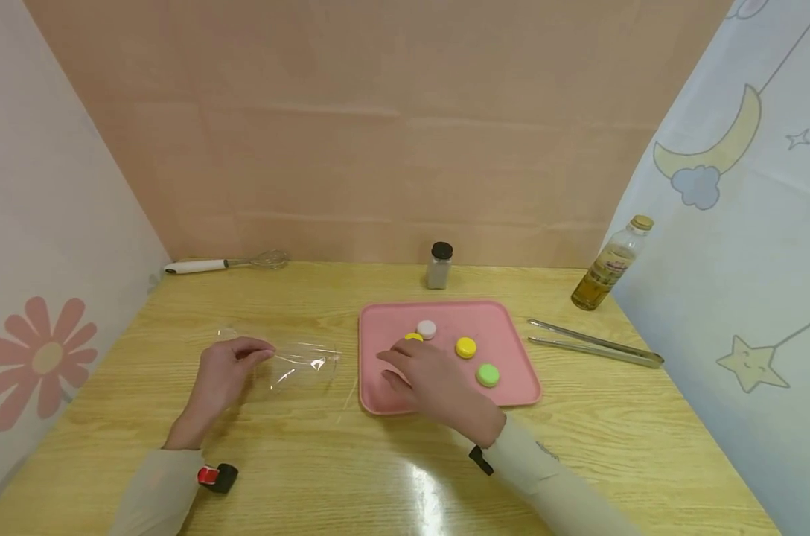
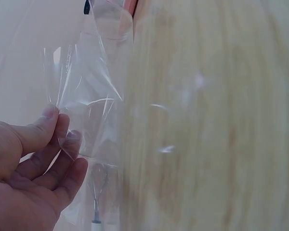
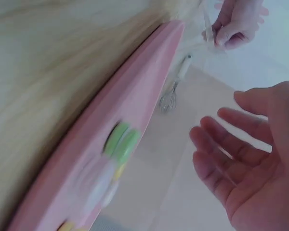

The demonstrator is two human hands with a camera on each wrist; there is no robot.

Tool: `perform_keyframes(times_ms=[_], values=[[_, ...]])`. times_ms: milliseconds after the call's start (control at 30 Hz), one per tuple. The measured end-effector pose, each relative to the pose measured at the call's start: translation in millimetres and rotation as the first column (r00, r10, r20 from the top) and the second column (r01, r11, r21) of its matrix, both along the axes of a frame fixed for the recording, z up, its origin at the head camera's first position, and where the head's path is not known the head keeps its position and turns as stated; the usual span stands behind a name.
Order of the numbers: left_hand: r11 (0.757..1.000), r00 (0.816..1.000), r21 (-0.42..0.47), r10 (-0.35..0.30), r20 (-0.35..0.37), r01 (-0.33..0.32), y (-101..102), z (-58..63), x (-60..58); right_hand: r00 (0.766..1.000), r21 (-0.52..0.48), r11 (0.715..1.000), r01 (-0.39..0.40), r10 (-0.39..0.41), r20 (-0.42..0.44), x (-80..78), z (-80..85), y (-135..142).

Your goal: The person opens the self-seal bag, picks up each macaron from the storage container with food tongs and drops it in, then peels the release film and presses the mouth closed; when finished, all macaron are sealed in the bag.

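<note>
My left hand [image 1: 222, 372] pinches the edge of a clear plastic bag [image 1: 311, 363] between thumb and fingertips, left of the pink tray [image 1: 512, 339]. In the left wrist view, the bag [image 2: 94, 79] stretches away from the thumb. My right hand [image 1: 438, 383] is over the left part of the tray, its fingers loosely bent with nothing between them. Around it on the tray are a white macaron [image 1: 426, 330], a yellow macaron [image 1: 466, 348] and a green one [image 1: 488, 375]. Another yellow macaron [image 1: 413, 337] is partly hidden by the right fingers.
Metal tongs [image 1: 592, 346] lie right of the tray. A bottle of amber liquid [image 1: 602, 275] stands at the back right, near the wall. Behind the tray is a small black-lidded jar [image 1: 438, 269]. A white-handled whisk [image 1: 200, 266] lies at the back left.
</note>
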State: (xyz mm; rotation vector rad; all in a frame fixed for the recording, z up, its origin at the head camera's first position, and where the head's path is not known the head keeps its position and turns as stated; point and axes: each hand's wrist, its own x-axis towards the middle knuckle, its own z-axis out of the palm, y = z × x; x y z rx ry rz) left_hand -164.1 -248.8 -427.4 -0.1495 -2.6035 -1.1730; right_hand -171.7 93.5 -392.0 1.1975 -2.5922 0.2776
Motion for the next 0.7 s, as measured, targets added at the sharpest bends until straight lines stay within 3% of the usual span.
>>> perform_keyframes(times_ms=[233, 533, 700], values=[[1.0, 1.0, -0.002, -0.002, 0.025, 0.002, -1, -2.1, -0.7, 1.0, -0.161, 0.987, -0.01, 0.006, -0.023, 14.0, -8.1, 48], [1.0, 1.0, -0.013, -0.006, 0.005, 0.006, -2, -2.1, -0.3, 0.989, -0.193, 0.976, 0.104, -0.122, -0.085, 32.4, -11.9, 117], [1.0, 1.0, -0.005, -0.012, 0.019, 0.012, -2, -0.9, 0.9, 0.971, -0.202, 0.96, 0.195, -0.217, -0.097, 41.1, -14.6, 156]])
